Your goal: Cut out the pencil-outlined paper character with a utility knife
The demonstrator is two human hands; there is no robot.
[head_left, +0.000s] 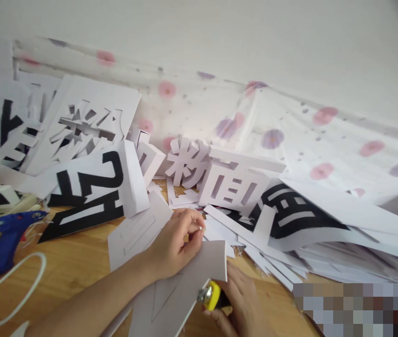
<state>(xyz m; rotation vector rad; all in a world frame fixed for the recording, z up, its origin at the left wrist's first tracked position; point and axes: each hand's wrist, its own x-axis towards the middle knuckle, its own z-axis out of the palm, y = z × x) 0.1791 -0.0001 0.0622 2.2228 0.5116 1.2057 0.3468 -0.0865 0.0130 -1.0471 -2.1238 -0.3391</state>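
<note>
My left hand (180, 241) rests over a white foam board (164, 309) marked with pencil lines. Its thumb and fingers are pinched together, and a tiny white bit shows at the tips, too small to name. At the board's right edge, my right hand (243, 299) is wrapped round a yellow and black utility knife (213, 295). The knife's metal end sits against a notch in that edge; the blade itself is hardly visible. Under my left forearm, another pencil-marked white board (136, 229) reaches out to the left.
Cut white foam characters (232, 185) stand behind my hands. Black-printed sheets (90, 187) lean at left, and a stack of white sheets and offcuts (325, 262) lies at right. A blue glue gun (9, 238) with a white cable (26, 304) lies on the wooden table (79, 262).
</note>
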